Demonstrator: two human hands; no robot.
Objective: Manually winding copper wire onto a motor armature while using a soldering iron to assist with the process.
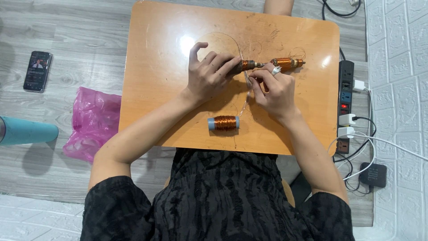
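My left hand [209, 73] grips the dark left end of a small motor armature wound with copper wire [287, 63], which lies across the far half of the small orange table [151, 89]. My right hand [274, 89], wearing a ring, pinches a thin copper wire by the armature's shaft. The wire runs down toward a spool of copper wire with pale blue ends [223, 122] lying near the table's front edge, between my forearms. A loose loop of wire arcs over the table above my left hand.
A phone [37, 70] lies on the grey wood floor at the left, with a pink plastic bag [91, 122] and a teal cylinder [24, 130] nearby. A power strip [346, 105] with plugs and white cables runs along the table's right side.
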